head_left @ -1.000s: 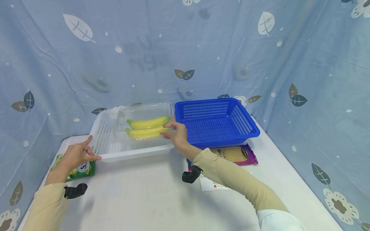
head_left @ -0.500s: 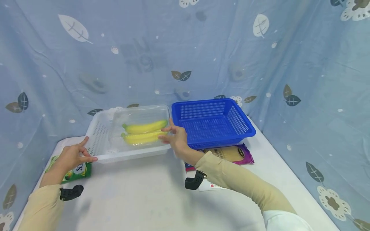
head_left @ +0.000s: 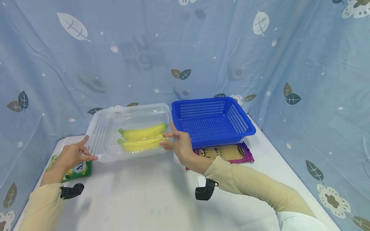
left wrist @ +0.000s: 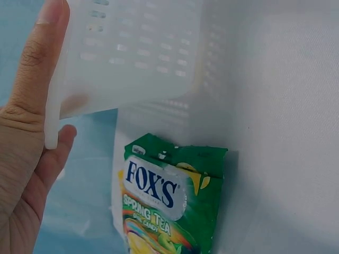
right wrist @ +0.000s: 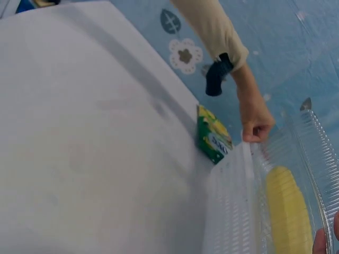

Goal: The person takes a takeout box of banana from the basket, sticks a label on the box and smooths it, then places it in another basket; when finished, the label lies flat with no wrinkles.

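My left hand [head_left: 72, 155] grips the front left corner of a white plastic basket [head_left: 96, 136], thumb along its rim. In the left wrist view, the basket's slotted wall [left wrist: 132, 69] stands over the table. A clear plastic box [right wrist: 310, 164] is in the basket, holding one yellow banana [head_left: 144, 132] behind another banana [head_left: 141, 145]. With thumb and fingers, my right hand [head_left: 182, 146] pinches the box's right front edge. Only fingertips [right wrist: 320, 242] of it show at the right wrist view's corner.
Right of the white basket stands a blue basket [head_left: 214, 123]. A purple pasta packet [head_left: 231, 153] lies before it, near a white card [head_left: 201, 181] partly hidden by my right arm. Below my left hand is a green candy bag [left wrist: 175, 198] marked FOX'S.
The clear box and its bananas have shifted toward me, over the white basket's front rim. My right hand has moved nearer with it. The left hand keeps its grip on the basket.
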Motion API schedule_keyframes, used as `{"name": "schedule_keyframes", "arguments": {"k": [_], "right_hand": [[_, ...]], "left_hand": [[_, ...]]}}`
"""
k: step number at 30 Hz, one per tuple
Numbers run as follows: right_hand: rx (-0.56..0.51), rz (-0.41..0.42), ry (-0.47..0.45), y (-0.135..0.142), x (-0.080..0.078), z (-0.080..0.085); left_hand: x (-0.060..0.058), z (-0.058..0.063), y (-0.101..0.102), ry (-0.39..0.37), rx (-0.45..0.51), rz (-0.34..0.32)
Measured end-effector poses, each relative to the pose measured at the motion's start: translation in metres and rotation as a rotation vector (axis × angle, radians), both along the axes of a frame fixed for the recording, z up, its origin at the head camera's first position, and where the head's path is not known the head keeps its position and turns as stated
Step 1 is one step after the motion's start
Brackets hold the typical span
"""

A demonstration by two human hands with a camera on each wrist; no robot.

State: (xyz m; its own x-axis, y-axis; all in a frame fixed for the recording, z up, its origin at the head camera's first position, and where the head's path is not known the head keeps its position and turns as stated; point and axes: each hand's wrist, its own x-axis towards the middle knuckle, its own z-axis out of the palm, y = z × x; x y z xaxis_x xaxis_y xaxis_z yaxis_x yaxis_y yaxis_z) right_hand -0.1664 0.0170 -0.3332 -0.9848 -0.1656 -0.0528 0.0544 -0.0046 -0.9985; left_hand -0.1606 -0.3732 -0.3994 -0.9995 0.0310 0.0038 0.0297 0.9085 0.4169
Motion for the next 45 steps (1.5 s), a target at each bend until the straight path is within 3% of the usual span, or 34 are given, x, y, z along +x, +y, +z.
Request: {"name": "schedule_keyframes", "arguments": {"k": [19, 34, 45], "right_hand": [[-0.021, 0.056, -0.002, 0.021, 0.037, -0.003], [-0.010, 0.070, -0.012, 0.038, 0.070, -0.010], [-0.041, 0.076, -0.050, 0.046, 0.092, -0.029]], "left_hand": [[-0.001, 0.001, 0.000, -0.023, -0.006, 0.010], [-0.001, -0.002, -0.001, 0.010, -0.001, -0.001], [-0.002, -0.002, -0.002, 0.041, -0.010, -0.035]]}}
